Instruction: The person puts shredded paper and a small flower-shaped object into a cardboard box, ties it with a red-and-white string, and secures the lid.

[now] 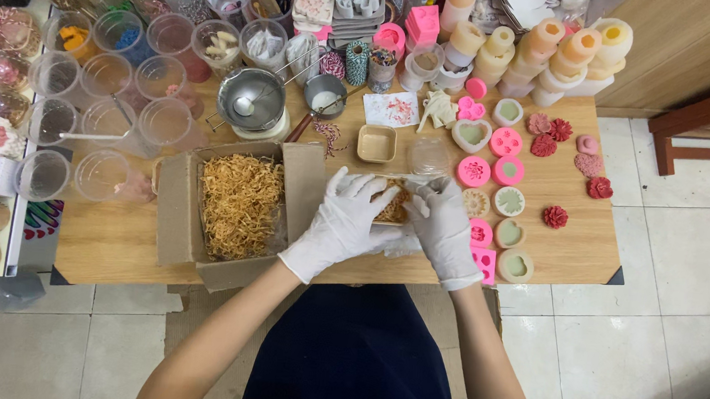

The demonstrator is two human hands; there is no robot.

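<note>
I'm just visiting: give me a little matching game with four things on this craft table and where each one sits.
Things:
1. cardboard box
2. small tray
3. metal bowl
4. red flower shapes

Places:
A. near the table's right edge
B. behind the box, towards the cups
C. between the two gloved hands
D. left of the hands, filled with straw-coloured shreds

Pairs: 1-D, 2-C, 3-B, 4-A

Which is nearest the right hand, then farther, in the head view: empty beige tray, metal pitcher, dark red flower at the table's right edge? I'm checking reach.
From the right hand:
1. Empty beige tray, just beyond the hands.
2. Dark red flower, to the right.
3. Metal pitcher, far left.
</note>
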